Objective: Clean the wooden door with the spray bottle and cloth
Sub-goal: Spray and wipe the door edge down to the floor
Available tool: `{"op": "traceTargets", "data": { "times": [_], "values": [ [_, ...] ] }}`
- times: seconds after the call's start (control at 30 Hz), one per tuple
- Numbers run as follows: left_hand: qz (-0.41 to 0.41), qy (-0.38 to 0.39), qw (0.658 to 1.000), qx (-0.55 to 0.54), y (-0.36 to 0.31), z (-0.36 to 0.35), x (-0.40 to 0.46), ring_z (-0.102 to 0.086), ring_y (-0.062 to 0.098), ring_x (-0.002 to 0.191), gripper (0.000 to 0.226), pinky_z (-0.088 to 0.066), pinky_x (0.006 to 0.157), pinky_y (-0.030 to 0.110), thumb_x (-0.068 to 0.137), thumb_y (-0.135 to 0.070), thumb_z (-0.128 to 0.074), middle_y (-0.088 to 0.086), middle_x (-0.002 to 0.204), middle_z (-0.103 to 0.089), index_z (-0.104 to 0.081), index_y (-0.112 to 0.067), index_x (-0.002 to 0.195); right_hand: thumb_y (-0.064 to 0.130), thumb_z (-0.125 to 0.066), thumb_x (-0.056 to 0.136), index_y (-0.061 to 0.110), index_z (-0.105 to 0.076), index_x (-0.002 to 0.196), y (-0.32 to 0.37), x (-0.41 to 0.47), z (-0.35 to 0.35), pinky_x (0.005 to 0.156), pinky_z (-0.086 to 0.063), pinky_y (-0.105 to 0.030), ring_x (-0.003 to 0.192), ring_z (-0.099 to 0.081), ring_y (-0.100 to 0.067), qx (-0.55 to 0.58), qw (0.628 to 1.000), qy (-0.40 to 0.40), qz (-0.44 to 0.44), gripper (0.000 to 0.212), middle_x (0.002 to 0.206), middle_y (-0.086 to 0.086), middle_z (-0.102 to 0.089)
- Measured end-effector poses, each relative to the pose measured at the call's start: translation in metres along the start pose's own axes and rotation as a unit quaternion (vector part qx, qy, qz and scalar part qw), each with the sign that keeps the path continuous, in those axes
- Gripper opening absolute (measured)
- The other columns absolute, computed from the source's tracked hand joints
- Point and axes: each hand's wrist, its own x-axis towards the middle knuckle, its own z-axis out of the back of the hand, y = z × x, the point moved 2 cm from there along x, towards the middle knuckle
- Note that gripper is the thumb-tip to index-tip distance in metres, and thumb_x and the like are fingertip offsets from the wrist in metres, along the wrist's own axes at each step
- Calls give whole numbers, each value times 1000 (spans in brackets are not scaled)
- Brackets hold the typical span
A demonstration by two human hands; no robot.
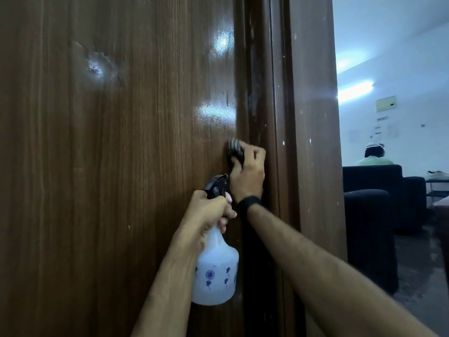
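Observation:
The brown wooden door [116, 154] fills the left and middle of the head view, glossy with wet patches near its right edge. My right hand [247, 173] presses a dark striped cloth [236, 149] against the door beside that edge. My left hand [209, 212] grips the neck of a white spray bottle [216, 273] with blue markings and a black trigger head, held just below the right hand, nozzle pointing at the door.
The dark wooden door frame [313, 142] stands to the right of the door. Beyond it a room shows dark sofas [371, 215], a person seated with their back turned [374, 158], and a lit white wall.

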Motion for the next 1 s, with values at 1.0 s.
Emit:
{"op": "traceTargets", "data": {
  "times": [1.0],
  "values": [
    [57,68,995,52,41,31,8,-39,9,39,29,-36,43,22,82,18,-56,8,71,-55,-58,-10,85,5,-62,94,9,-58,127,-13,-4,2,79,-57,-38,102,-61,-26,-37,994,11,101,34,123,-13,-50]
  ]
}}
